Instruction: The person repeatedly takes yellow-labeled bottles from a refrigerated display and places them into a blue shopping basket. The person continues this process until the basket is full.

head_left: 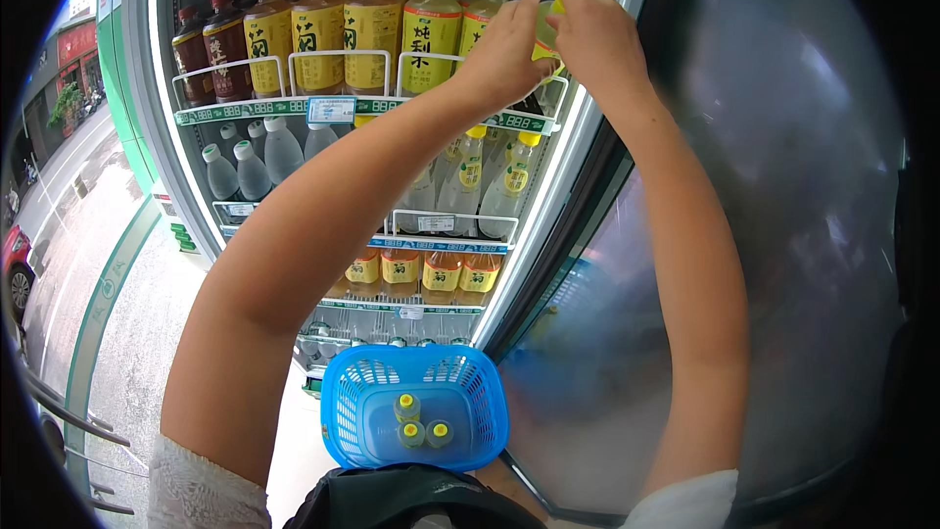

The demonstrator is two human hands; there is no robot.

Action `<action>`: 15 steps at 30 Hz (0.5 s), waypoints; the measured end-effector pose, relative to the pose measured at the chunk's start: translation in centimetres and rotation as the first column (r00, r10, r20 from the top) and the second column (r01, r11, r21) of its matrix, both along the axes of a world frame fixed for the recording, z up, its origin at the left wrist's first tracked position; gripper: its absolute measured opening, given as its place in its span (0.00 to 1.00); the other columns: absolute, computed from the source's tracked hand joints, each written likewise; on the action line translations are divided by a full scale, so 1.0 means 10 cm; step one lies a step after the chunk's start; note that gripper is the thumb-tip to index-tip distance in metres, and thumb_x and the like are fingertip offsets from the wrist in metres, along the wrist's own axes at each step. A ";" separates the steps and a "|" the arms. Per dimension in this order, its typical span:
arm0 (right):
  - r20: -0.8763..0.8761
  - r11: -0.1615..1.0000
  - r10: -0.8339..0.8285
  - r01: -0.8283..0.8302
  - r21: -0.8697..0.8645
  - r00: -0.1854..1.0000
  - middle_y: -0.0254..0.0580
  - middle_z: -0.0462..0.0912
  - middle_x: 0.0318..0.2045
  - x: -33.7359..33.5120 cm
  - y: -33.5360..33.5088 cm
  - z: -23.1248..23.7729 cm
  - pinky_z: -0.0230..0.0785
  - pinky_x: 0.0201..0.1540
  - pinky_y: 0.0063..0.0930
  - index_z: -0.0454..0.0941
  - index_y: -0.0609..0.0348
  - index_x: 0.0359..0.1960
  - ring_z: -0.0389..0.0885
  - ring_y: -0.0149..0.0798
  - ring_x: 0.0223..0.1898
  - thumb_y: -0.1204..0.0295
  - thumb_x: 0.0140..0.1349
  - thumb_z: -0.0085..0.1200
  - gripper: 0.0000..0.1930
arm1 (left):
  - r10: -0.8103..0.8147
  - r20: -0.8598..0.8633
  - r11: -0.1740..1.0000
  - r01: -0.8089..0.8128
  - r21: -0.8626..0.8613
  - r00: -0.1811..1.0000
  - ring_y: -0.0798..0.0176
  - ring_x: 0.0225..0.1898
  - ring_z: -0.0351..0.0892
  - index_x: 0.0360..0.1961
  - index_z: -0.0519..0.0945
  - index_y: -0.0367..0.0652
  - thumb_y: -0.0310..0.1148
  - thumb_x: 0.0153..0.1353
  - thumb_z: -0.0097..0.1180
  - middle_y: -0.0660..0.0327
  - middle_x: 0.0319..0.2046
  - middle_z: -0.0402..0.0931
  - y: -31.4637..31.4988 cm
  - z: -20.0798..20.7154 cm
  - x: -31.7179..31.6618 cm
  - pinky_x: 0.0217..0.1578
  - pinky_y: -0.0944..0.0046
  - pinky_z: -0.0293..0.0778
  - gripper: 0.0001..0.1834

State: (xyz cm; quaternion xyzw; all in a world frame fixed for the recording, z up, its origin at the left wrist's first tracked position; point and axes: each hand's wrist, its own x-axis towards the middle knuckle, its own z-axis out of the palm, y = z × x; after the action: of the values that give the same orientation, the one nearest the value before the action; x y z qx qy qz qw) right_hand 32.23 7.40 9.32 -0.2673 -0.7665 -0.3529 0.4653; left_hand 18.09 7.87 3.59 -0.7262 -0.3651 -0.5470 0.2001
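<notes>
Your left hand (506,49) and right hand (602,37) bracket a yellow-capped bottle (547,37) at the shelf (250,112)'s right end; whether your fingers grip it, you can't tell here. Snagging the white wire rail (431,56) could tip it.

Bottles (411,433) in basket (336,409), basket before fridge (183,171)

white wire rails (343,52) fence the upper bottles (372,34), leaving the necks reachable above; the left hand (509,49) and right hand (597,34) crowd that row's right end, beside the cooler's frame (541,225). the open glass door (803,235) walls off the right. the blue basket (416,360) has room around its three bottles (411,433).
</notes>
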 end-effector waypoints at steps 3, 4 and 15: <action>0.039 0.987 -0.009 0.003 0.164 0.999 0.42 0.82 0.47 0.25 -0.32 -0.09 0.80 0.44 0.37 0.79 0.58 0.48 0.84 0.50 0.43 0.72 0.63 0.60 0.13 | -0.176 0.045 0.981 0.171 0.092 0.983 0.37 0.60 0.69 0.66 0.62 0.39 0.35 0.52 0.70 0.42 0.57 0.70 -0.12 0.03 0.15 0.59 0.48 0.68 0.43; 0.059 0.964 -0.003 -0.013 0.266 0.998 0.42 0.82 0.47 0.32 -0.47 -0.10 0.80 0.43 0.35 0.79 0.58 0.48 0.85 0.48 0.42 0.73 0.63 0.60 0.12 | -0.207 -0.019 0.918 0.201 0.342 0.978 0.38 0.54 0.73 0.64 0.65 0.41 0.35 0.49 0.72 0.46 0.52 0.74 -0.18 0.03 0.19 0.54 0.48 0.72 0.42; -0.138 0.811 0.349 -0.373 -0.451 0.927 0.45 0.77 0.38 0.39 -1.35 -1.84 0.78 0.36 0.38 0.78 0.61 0.45 0.83 0.49 0.36 0.79 0.53 0.64 0.16 | -0.165 -0.058 0.912 0.130 -0.390 0.985 0.40 0.51 0.77 0.62 0.68 0.39 0.36 0.48 0.74 0.48 0.51 0.76 -1.48 -1.73 -0.09 0.48 0.51 0.76 0.42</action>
State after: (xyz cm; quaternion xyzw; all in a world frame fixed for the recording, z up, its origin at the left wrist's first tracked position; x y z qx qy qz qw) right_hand 36.15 -6.06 -9.10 -0.2299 -0.8540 -0.0557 0.4634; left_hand 17.22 -6.95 -13.73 -0.8007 -0.4002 -0.4450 0.0282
